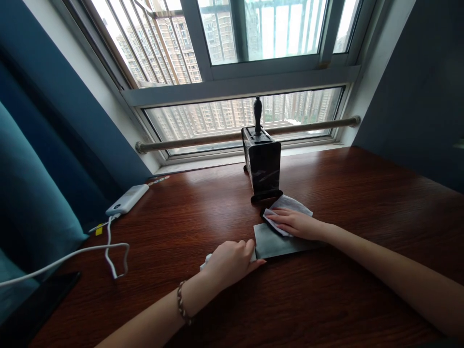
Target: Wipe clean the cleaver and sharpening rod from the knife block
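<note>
**Cleaver (pixel 275 245) Partly Under a Cloth (pixel 297 206), Close to the Knife Block (pixel 265 166)**

At far left, a blue curtain (pixel 39 193) hangs beside the wooden table (pixel 203 203), with a dark flat object (pixel 39 304) below it. A white cable (pixel 83 249), bearing a yellow tag (pixel 99 229), loops over the tabletop and meets a white power bank (pixel 127 199) near the window side; both lie well apart from your hands. Your left hand (pixel 232 263), with a bracelet (pixel 180 297) at its wrist, has its fingers wrapped around the cleaver's pale handle. The blade lies low over the table in front of you, pointing right. Just beyond it stands the upright knife block, one black handle rising from its top; this is the nearest obstacle, its foot close to the cloth, though you cannot tell whether they touch. Behind it, a rail (pixel 199 142) crosses the window (pixel 290 29). Your right hand (pixel 299 224) lies on the white cloth over the blade, fingers extended and close together; whether they pinch the fabric cannot be told. A dark wall (pixel 416 106) closes the right side.
</note>
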